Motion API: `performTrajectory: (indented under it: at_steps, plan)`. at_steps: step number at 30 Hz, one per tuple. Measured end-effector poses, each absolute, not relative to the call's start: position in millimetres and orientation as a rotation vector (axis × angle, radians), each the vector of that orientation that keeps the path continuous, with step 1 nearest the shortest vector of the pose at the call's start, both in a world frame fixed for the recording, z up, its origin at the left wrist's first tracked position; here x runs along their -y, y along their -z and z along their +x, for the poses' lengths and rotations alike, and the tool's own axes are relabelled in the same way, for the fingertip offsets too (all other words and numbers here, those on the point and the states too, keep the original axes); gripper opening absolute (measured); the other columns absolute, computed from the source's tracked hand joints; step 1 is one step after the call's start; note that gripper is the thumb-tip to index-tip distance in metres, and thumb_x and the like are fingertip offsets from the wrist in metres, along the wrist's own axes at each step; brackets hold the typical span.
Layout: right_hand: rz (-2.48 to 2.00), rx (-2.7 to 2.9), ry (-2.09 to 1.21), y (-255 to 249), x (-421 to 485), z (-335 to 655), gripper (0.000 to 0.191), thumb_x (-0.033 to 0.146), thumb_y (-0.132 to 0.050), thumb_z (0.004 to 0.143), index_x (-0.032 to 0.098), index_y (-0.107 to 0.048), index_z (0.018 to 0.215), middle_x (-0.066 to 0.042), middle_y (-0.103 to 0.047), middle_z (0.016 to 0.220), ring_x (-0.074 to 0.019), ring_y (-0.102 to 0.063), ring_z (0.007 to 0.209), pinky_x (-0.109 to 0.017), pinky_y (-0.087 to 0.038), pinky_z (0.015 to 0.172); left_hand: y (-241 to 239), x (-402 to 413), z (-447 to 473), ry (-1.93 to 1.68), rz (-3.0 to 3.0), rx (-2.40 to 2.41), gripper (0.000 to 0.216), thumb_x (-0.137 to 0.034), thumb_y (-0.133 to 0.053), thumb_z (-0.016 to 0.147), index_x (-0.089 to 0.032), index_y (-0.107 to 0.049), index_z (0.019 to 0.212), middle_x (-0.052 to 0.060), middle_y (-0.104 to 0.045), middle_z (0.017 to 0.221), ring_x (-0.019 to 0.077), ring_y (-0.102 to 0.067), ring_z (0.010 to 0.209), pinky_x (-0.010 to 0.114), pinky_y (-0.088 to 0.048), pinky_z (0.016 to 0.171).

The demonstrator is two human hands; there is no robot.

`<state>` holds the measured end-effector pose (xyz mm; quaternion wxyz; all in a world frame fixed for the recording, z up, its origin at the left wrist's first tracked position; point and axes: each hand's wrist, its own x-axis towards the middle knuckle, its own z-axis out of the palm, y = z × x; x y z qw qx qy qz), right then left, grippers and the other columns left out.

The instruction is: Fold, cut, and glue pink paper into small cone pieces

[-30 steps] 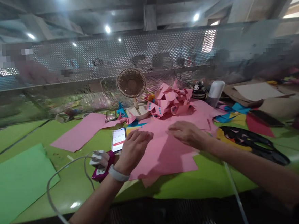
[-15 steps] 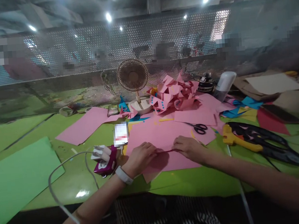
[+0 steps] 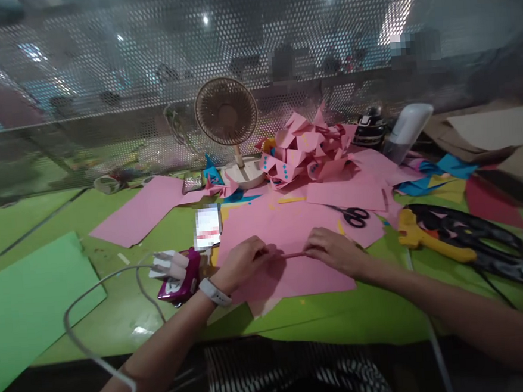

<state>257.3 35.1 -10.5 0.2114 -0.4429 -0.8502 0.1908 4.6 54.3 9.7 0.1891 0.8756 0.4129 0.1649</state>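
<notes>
A large pink paper sheet (image 3: 291, 230) lies on the green table (image 3: 350, 315) in front of me. My left hand (image 3: 243, 260) and my right hand (image 3: 332, 252) both pinch a fold in the sheet's near part, fingers closed on the raised pink crease (image 3: 293, 254) between them. A white band is on my left wrist. Black-handled scissors (image 3: 355, 214) lie just beyond my right hand on the pink paper.
A small desk fan (image 3: 228, 117) stands at the back with a heap of folded pink shapes (image 3: 307, 151) beside it. A phone (image 3: 207, 228), a charger block with white cable (image 3: 175, 273), a green sheet (image 3: 23, 308) and a yellow glue gun (image 3: 426, 241) lie around. A perforated metal screen (image 3: 102, 99) backs the table.
Both hands came down toward me from flat over the sheet and closed on a fold in its near part. The scissors came into view. The camera tilted downward.
</notes>
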Motion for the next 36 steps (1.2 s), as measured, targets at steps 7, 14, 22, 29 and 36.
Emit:
performTrajectory:
  at_steps: [7, 14, 22, 29, 36]
  plan:
    - [-1.351, 2.283, -0.614, 12.3, -38.7, 257.6, 0.016, 0.031, -0.050, 0.089, 0.021, -0.062, 0.084, -0.002, -0.060, 0.083, -0.0171, -0.052, 0.084, -0.030, -0.039, 0.070, -10.6, -54.5, 4.1, -0.397, 2.519, -1.284, 0.034, -0.044, -0.043, 0.090, -0.017, -0.057, 0.075, 0.004, -0.053, 0.078, 0.0159, -0.051, 0.070, 0.029, -0.040, 0.063]
    - [-1.507, 2.246, -0.627, 13.4, -43.3, 260.1, 0.023, 0.040, -0.054, 0.085, 0.020, -0.060, 0.076, -0.003, -0.060, 0.079, -0.0169, -0.053, 0.077, -0.029, -0.039, 0.068, -15.2, -52.6, -3.1, -0.208, 2.626, -1.462, 0.027, -0.036, -0.045, 0.089, -0.017, -0.054, 0.072, 0.006, -0.054, 0.082, 0.0191, -0.051, 0.077, 0.034, -0.039, 0.069]
    - [-1.540, 2.227, -0.695, 11.1, -44.5, 259.8, 0.024, 0.041, -0.054, 0.084, 0.020, -0.060, 0.076, -0.004, -0.060, 0.080, -0.0175, -0.054, 0.077, -0.028, -0.039, 0.067, -25.3, -54.1, -19.9, 0.007, 2.678, -1.555, 0.035, -0.041, -0.039, 0.091, -0.016, -0.056, 0.071, 0.007, -0.054, 0.083, 0.0208, -0.051, 0.080, 0.036, -0.039, 0.072]
    - [-1.538, 2.225, -0.688, 9.9, -45.3, 259.4, 0.023, 0.040, -0.055, 0.083, 0.019, -0.060, 0.074, -0.004, -0.060, 0.078, -0.0174, -0.054, 0.075, -0.028, -0.039, 0.067, -38.0, -53.8, -28.7, 0.152, 2.736, -1.655, 0.048, -0.046, -0.031, 0.093, -0.015, -0.058, 0.068, 0.009, -0.057, 0.081, 0.0206, -0.055, 0.075, 0.036, -0.039, 0.071]
    - [-1.514, 2.247, -0.660, 14.7, -47.0, 259.8, 0.022, 0.038, -0.056, 0.082, 0.019, -0.059, 0.073, -0.003, -0.060, 0.076, -0.0167, -0.054, 0.074, -0.028, -0.038, 0.065, -27.1, -22.4, 15.3, -0.184, 2.981, -1.452, 0.054, -0.048, -0.025, 0.093, -0.013, -0.037, 0.132, 0.013, -0.038, 0.140, 0.0258, -0.034, 0.128, 0.043, -0.024, 0.103]
